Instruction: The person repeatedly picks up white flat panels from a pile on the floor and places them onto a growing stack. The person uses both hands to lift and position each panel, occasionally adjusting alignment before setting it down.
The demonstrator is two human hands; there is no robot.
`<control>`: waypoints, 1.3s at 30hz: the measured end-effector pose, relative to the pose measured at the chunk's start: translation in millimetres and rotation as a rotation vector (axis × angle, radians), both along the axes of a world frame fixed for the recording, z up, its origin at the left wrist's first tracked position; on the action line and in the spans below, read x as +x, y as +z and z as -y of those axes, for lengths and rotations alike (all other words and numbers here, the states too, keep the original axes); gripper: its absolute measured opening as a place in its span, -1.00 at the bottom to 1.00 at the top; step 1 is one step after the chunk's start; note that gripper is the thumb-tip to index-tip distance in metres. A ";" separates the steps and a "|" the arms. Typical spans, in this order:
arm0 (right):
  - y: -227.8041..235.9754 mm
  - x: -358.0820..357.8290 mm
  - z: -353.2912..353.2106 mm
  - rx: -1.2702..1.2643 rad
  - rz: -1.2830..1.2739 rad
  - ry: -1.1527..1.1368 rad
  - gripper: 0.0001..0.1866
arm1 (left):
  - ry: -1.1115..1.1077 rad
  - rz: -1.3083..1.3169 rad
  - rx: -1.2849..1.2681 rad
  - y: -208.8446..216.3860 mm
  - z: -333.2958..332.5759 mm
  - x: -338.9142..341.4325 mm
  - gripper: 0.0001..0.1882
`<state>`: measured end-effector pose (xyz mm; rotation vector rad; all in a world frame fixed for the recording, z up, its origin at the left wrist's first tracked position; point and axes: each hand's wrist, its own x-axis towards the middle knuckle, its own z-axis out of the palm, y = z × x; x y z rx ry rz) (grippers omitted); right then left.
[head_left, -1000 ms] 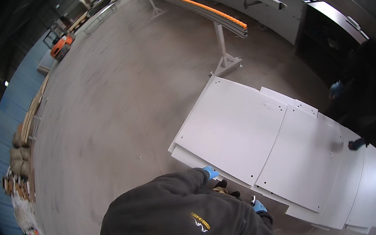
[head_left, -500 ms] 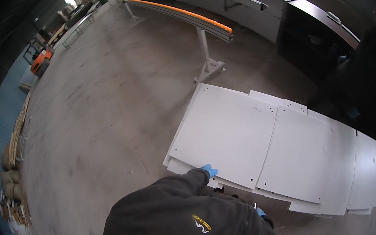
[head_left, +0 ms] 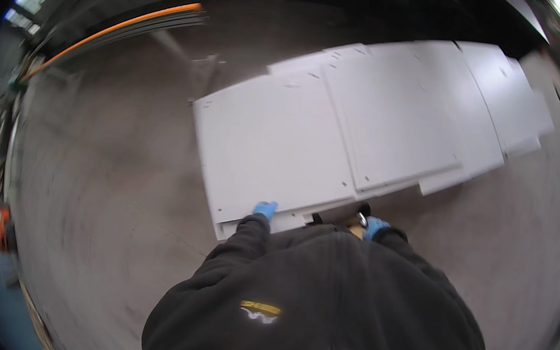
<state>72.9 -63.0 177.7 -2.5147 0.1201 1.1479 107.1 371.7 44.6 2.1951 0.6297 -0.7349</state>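
Observation:
A large white panel (head_left: pixel 270 145) lies flat at the near left of a row of overlapping white sheets. My left hand (head_left: pixel 265 209), in a blue glove, is at its near edge, fingers closed over the rim. Small dark holes show near the panel's corners. My right hand (head_left: pixel 375 227), also gloved in blue, is closed close to my body, just short of the sheets' near edge. A small shiny metal piece (head_left: pixel 362 220) shows at its fingers; its kind is too small and blurred to tell.
A second white panel (head_left: pixel 396 112) overlaps others to the right, with another white sheet (head_left: pixel 492 90) at the far right. A stand with an orange-topped rail (head_left: pixel 129 28) is at the far left. Concrete floor (head_left: pixel 104 150) surrounds the sheets. An orange machine (head_left: pixel 2 225) stands far left.
The view has turned to the right, so the white sheets appear tilted and farther left. My right hand and the metal piece show more fully. My left hand remains at the panel's near edge.

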 end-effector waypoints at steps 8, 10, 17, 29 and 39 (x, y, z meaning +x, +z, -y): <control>17.0 -7.6 21.7 -0.013 -0.107 -0.131 -0.67 | 0.002 -0.076 0.032 11.2 9.7 3.6 -0.40; 17.6 -10.5 32.2 0.003 -0.096 -0.152 -0.65 | 0.026 -0.080 0.013 14.7 15.8 6.0 -0.41; 9.4 -19.2 67.3 -0.018 -0.107 -0.216 -0.63 | -0.051 -0.173 0.031 28.8 46.4 23.9 -0.34; 5.9 -46.4 80.6 -0.033 -0.153 -0.300 -0.61 | -0.093 -0.054 0.074 38.2 77.6 27.9 -0.43; 13.4 -36.4 76.4 0.002 -0.149 -0.246 -0.62 | -0.042 -0.053 0.008 43.8 71.7 25.1 -0.45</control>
